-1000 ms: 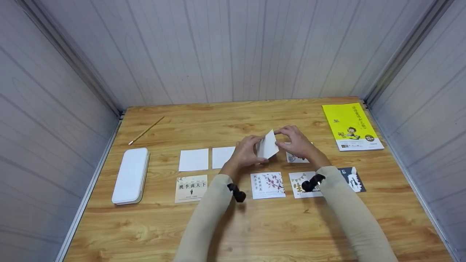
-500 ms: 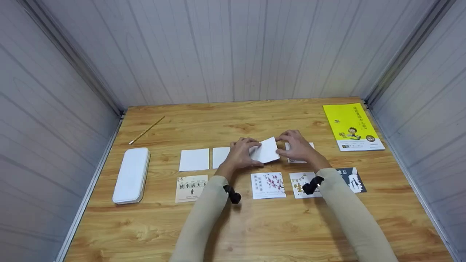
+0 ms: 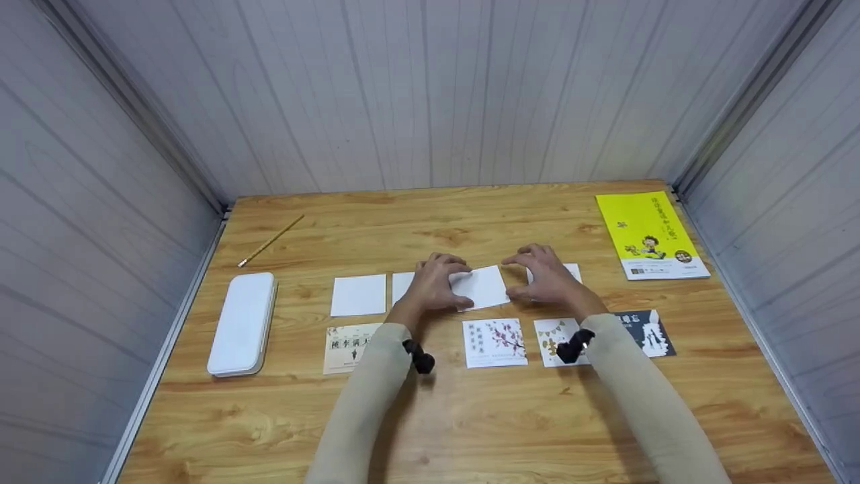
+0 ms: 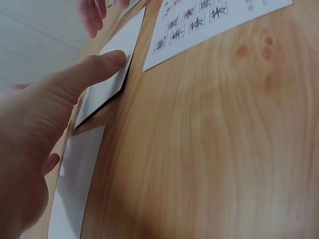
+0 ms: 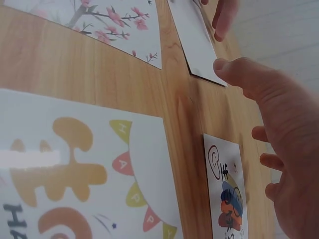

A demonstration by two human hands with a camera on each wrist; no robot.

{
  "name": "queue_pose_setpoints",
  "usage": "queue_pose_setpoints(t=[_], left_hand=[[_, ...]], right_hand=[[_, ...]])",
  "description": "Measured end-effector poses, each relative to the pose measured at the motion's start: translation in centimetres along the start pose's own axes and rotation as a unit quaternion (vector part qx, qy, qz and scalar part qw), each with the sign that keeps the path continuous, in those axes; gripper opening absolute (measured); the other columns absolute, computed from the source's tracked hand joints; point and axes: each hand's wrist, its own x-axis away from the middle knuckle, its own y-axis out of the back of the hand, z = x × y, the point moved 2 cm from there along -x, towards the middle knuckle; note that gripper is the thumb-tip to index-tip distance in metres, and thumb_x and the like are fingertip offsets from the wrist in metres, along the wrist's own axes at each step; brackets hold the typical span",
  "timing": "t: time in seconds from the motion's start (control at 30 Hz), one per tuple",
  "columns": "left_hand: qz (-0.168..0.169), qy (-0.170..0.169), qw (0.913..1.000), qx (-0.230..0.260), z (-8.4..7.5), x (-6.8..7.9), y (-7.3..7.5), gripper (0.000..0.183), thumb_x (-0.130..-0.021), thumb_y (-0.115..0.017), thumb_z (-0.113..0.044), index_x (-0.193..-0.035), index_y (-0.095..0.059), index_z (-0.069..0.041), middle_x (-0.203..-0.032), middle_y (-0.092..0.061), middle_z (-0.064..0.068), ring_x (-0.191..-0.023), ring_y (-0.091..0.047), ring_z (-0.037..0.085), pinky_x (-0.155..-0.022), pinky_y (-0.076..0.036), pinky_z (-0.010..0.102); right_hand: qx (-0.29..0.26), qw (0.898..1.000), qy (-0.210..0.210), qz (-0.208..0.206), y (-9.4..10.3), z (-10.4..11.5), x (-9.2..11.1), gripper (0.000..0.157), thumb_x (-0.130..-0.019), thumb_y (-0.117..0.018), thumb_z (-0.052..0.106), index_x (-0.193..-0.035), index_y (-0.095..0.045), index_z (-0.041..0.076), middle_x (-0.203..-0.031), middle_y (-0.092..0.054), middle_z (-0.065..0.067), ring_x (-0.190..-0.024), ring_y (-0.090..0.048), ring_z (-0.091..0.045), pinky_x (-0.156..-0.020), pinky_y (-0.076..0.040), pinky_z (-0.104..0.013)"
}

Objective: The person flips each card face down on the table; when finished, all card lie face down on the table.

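Wooden tabletop point(image 3: 430, 417), white card point(image 3: 486, 288) between fingers point(image 3: 522, 259)

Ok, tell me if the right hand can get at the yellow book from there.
Probably yes. The right hand appears to grip nothing, and in the head view only part of a flat card and bare table lie between it and the yellow book.
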Motion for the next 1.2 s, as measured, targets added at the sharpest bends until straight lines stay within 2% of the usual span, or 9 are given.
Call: queue_pose_setpoints(t=[0.07,0.2,0.37,0.6,0.9,1.0,1.13,1.2], left_hand=[[0.004,0.002,0.9998,-0.019,0.0,0.2,0.4,0.068,-0.083,-0.097,-0.047,-0.144,-0.078,-0.021,-0.162,-0.065,0.007,-0.156,-0.051,0.037,-0.121,-0.04,0.066],[0.009,0.009,0.9996,-0.026,0.3,0.4,0.9,0.063,-0.085,-0.095,-0.048,-0.14,-0.08,-0.021,-0.161,-0.065,0.007,-0.155,-0.049,0.036,-0.123,-0.038,0.065],[-0.005,0.01,0.9998,-0.016,1.1,0.2,0.3,0.057,-0.086,-0.092,-0.053,-0.135,-0.082,-0.024,-0.157,-0.065,0.006,-0.151,-0.049,0.035,-0.12,-0.037,0.065],[0.002,0.019,0.9998,-0.006,0.4,0.6,0.6,0.057,-0.09,-0.091,-0.049,-0.137,-0.082,-0.019,-0.158,-0.063,0.009,-0.152,-0.047,0.037,-0.122,-0.034,0.066],[-0.005,0.022,0.9997,0.009,0.7,0.6,0.5,0.055,-0.089,-0.091,-0.051,-0.135,-0.083,-0.022,-0.156,-0.063,0.008,-0.151,-0.047,0.035,-0.121,-0.035,0.064],[-0.002,0.031,0.9995,0.011,0.2,0.6,0.9,0.056,-0.09,-0.091,-0.049,-0.138,-0.081,-0.021,-0.158,-0.062,0.009,-0.152,-0.047,0.036,-0.121,-0.035,0.065],[-0.003,0.037,0.9991,-0.019,-1.0,0.2,0.9,0.061,-0.093,-0.09,-0.051,-0.145,-0.077,-0.022,-0.159,-0.063,0.006,-0.152,-0.05,0.034,-0.12,-0.04,0.062],[-0.011,0.04,0.9988,-0.028,-1.1,-0.5,0.3,0.066,-0.091,-0.09,-0.055,-0.147,-0.076,-0.023,-0.157,-0.065,0.004,-0.151,-0.051,0.031,-0.118,-0.041,0.06]], right_hand=[[0.001,1.0,0.004,0.012,-0.1,0.0,0.0,0.066,-0.099,-0.086,0.041,-0.158,-0.066,0.023,-0.174,-0.041,-0.023,-0.163,-0.033,-0.051,-0.129,-0.035,-0.076],[0.013,0.999,0.01,0.031,-0.4,0.1,-0.1,0.065,-0.099,-0.085,0.043,-0.159,-0.066,0.026,-0.18,-0.035,-0.023,-0.166,-0.027,-0.053,-0.131,-0.032,-0.078],[0.021,0.999,0.008,0.034,-0.4,-0.1,0.1,0.063,-0.099,-0.085,0.042,-0.156,-0.069,0.024,-0.18,-0.037,-0.024,-0.169,-0.025,-0.055,-0.132,-0.029,-0.078],[0.02,0.999,0.0,0.033,-0.5,-0.2,0.1,0.063,-0.098,-0.086,0.043,-0.156,-0.069,0.023,-0.179,-0.039,-0.024,-0.168,-0.025,-0.053,-0.133,-0.03,-0.077],[0.008,0.999,0.01,0.029,-0.3,0.1,0.2,0.063,-0.097,-0.086,0.041,-0.153,-0.07,0.019,-0.177,-0.04,-0.026,-0.166,-0.028,-0.053,-0.132,-0.031,-0.077],[-0.009,1.0,0.005,0.028,0.1,0.0,0.3,0.064,-0.097,-0.087,0.04,-0.154,-0.069,0.02,-0.177,-0.04,-0.025,-0.167,-0.027,-0.053,-0.132,-0.03,-0.078],[-0.023,0.999,-0.005,0.031,0.6,-0.4,0.4,0.069,-0.097,-0.087,0.039,-0.159,-0.064,0.019,-0.177,-0.04,-0.024,-0.167,-0.028,-0.052,-0.131,-0.031,-0.078],[-0.023,0.999,-0.007,0.031,0.9,-0.7,0.5,0.071,-0.098,-0.087,0.038,-0.161,-0.061,0.019,-0.175,-0.042,-0.024,-0.167,-0.03,-0.052,-0.131,-0.033,-0.078]])
